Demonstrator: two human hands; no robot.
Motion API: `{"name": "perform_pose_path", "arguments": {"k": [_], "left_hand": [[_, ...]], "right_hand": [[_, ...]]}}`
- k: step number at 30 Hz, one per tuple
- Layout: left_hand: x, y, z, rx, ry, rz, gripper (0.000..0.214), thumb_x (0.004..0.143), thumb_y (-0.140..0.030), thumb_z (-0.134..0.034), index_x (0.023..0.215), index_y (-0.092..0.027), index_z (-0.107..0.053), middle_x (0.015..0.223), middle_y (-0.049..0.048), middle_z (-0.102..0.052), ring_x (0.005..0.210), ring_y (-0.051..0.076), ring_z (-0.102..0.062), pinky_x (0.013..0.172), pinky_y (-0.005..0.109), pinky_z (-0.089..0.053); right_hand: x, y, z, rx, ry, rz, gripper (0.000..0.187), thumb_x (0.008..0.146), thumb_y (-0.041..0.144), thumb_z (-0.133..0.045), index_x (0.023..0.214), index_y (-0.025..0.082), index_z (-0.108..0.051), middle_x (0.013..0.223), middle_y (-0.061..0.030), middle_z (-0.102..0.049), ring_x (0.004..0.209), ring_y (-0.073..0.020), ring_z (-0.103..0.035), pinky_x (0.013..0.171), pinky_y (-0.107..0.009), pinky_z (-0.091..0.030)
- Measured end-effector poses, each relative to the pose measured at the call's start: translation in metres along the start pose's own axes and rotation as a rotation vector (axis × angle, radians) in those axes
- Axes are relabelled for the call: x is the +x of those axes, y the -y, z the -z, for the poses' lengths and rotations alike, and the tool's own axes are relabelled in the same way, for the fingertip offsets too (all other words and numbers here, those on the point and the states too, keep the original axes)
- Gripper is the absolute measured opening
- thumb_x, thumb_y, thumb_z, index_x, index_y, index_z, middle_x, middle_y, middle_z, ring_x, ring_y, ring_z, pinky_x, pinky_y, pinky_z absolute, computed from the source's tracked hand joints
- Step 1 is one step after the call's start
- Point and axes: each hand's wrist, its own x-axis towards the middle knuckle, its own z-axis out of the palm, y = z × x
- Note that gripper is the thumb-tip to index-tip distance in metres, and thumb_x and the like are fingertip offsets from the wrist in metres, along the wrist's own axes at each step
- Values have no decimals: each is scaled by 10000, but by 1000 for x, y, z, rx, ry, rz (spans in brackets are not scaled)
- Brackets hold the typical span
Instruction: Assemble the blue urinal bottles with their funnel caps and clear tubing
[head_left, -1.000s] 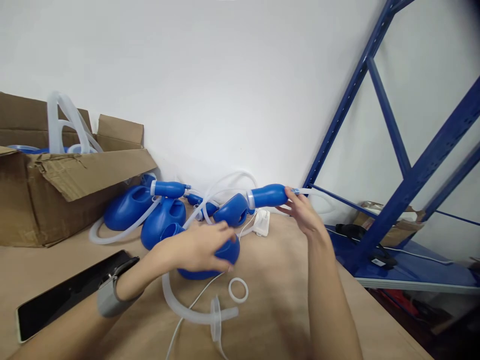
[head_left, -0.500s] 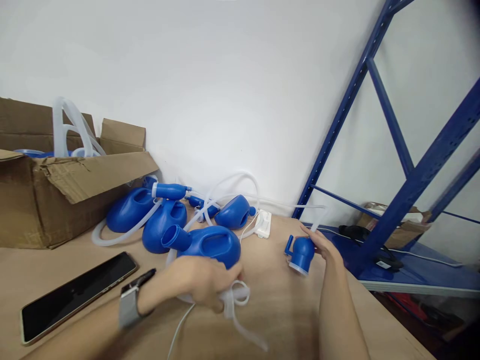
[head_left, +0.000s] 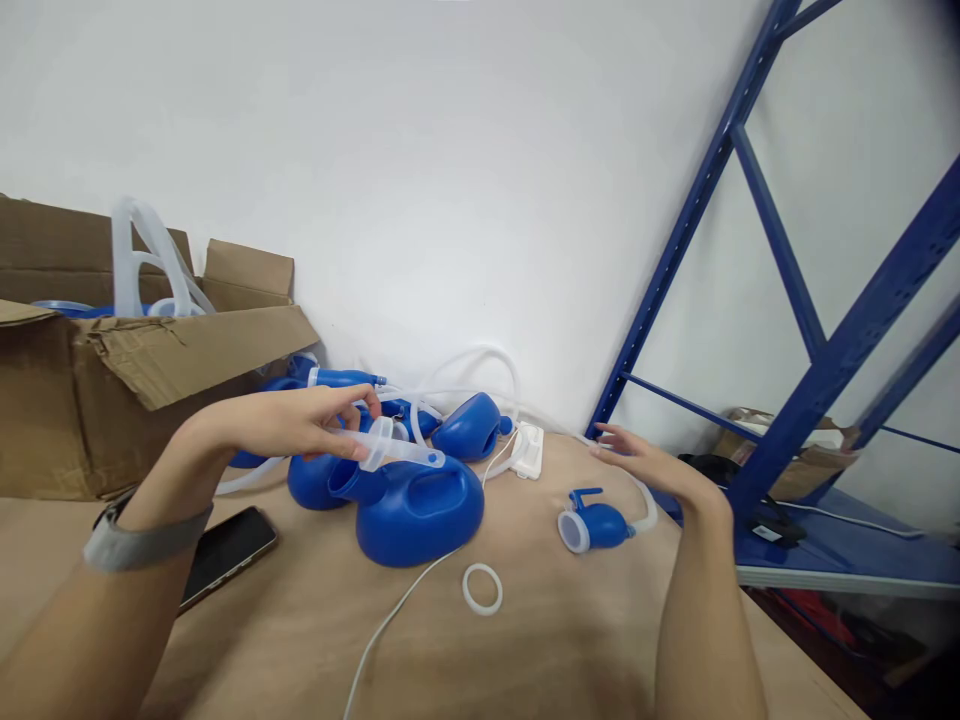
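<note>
While your left forearm covers part of a flat black phone (head_left: 231, 555), your left hand (head_left: 319, 420) pinches a translucent white plastic cap with a strap (head_left: 379, 446) between thumb and fingers. That hand also partly hides some blue plastic containers (head_left: 316, 483), and whether a tube runs into its grip is hard to tell. Your cap appears just above a blue plastic bottle with a moulded handle (head_left: 420, 528), so the step in hand looks like handling it there; moving it on calls for a firm pinch and care with the loose strap. Next, a white ring (head_left: 482, 590) lies flat on the worktop (head_left: 570, 640). Farther right, a blue bulb-shaped plastic piece (head_left: 600, 525) rests on its side. Your right hand (head_left: 646, 465) has its fingers spread, gripping nothing; you cannot tell whether they touch the translucent tube (head_left: 646, 508) beneath.
</note>
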Motion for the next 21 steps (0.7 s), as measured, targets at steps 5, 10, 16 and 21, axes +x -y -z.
{"name": "perform_pose_path", "arguments": {"k": [5, 10, 16, 21], "left_hand": [[15, 17, 1, 41, -126, -22, 445, 718, -524, -747, 1064, -249, -710, 903, 46, -710, 755, 236, -660, 636, 271, -484], [52, 18, -35, 172, -138, -159, 446, 799, -477, -677, 1171, -230, -667, 963, 53, -722, 872, 250, -671, 728, 294, -469], [82, 20, -77, 300, -81, -330, 545, 878, -588, -672, 1274, -215, -652, 1236, 108, -709, 1128, 298, -653, 1064, 410, -392], [83, 27, -84, 491, -254, -314, 705, 838, -695, -680, 1381, -248, -620, 1426, 153, -602, 1386, 377, -464, 1221, 632, -106]], "right_hand": [[-67, 56, -81, -328, 679, 495, 723, 735, 512, -832, 1403, 321, -632, 1425, -87, -647, 1309, -352, -599, 1110, -471, -470], [-96, 51, -166, -767, 761, 659, 604, 783, 307, -754, 1375, 291, -634, 1419, -107, -623, 1259, -331, -626, 979, -419, -531], [-97, 60, -167, -793, 756, 743, 408, 775, 171, -689, 1168, 271, -729, 1227, -66, -698, 1109, -282, -677, 878, -349, -539], [-106, 80, -155, -469, 781, 962, 361, 779, 245, -761, 1140, 263, -744, 1188, -46, -694, 1088, -235, -679, 954, -329, -535]]}}
